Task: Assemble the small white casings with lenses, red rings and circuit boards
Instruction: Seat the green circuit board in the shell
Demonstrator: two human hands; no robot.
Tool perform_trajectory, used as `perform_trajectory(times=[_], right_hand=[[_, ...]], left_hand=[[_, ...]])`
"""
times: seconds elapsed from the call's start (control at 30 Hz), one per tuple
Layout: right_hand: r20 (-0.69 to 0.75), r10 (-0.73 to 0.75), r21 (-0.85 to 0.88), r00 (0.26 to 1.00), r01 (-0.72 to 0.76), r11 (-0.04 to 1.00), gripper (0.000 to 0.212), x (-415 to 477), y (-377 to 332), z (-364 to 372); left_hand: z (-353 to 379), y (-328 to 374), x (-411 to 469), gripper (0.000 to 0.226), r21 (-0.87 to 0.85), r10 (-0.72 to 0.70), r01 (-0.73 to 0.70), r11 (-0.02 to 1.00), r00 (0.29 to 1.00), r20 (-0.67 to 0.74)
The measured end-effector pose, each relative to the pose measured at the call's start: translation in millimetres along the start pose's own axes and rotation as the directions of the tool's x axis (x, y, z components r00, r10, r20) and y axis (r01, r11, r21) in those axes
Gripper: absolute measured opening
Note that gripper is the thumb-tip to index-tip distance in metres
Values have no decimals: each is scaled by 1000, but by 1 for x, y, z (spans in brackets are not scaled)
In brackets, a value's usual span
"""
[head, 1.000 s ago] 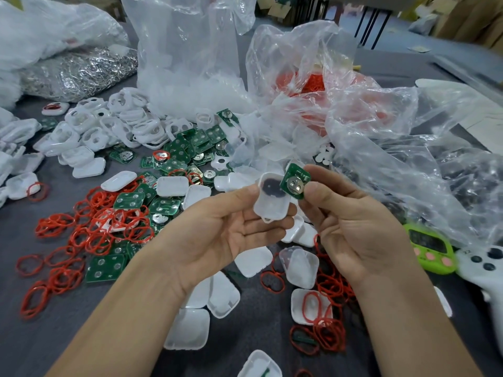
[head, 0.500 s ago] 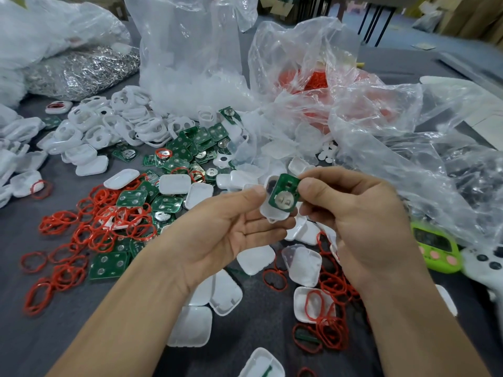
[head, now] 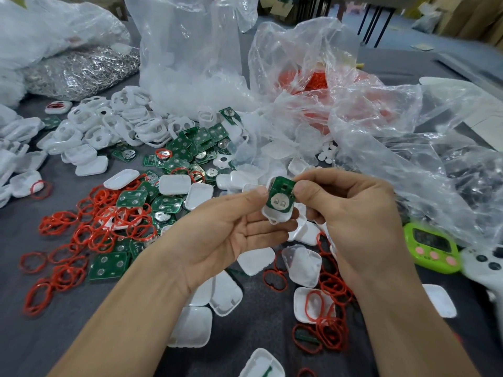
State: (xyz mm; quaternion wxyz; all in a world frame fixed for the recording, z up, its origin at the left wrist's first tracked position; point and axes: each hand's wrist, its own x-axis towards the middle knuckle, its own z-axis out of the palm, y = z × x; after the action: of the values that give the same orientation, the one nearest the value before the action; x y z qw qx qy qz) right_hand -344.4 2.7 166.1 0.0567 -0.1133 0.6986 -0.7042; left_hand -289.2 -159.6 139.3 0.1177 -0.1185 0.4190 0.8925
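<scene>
Item under inspection: 1 white casing (head: 275, 217), held above the table (head: 54, 336) at mid-frame, with 1 green board (head: 280, 197) lying over its open face.

Left hand (head: 228, 235): palm up, fingers gently curled under the casing, thumb against its upper left edge. The casing is clamped between thumb and fingers.

Right hand (head: 351, 213): thumb and forefinger pinch the board at its upper right edge; the other fingers are curled below and hold nothing that can be seen.

Seating: the board sits slightly tilted, its top edge proud of the casing rim. Judged not yet fully home. Whether a lens or ring already sits beneath it cannot be told; the board covers the cavity.

Handling assessment: both parts appear very light. The casing is thin moulded plastic, smooth and likely slippery, and best taken by its side walls, clear of the small loop at its lower end. The board is stiff but should be held by its edges only, off the round metal contact at its centre. Press evenly at the corners; forcing 1 corner risks jamming it askew.

Surroundings: loose rings (head: 89, 227), spare boards (head: 109, 265) and casings lie spread over the table; clear bags (head: 381, 131) stand behind; a green timer (head: 432, 248) lies at right.
</scene>
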Motion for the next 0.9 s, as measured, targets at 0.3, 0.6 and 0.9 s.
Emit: perform_trajectory(times=[0.3, 0.6, 0.9], right_hand=[[16, 25, 21, 1000, -25, 999, 20, 3, 4, -1], [-56, -120, -230, 991, 104, 968, 17, 0, 7, -1], [-53, -226, -364, 973, 192, 911, 18, -2, 7, 0]], left_hand=[[1, -1, 1, 37, 13, 2, -2, 1000, 1000, -2], [2, -1, 1, 37, 27, 5, -5, 1000, 1000, -12], [2, -1, 1, 36, 31, 2, -2, 1000, 1000, -6]])
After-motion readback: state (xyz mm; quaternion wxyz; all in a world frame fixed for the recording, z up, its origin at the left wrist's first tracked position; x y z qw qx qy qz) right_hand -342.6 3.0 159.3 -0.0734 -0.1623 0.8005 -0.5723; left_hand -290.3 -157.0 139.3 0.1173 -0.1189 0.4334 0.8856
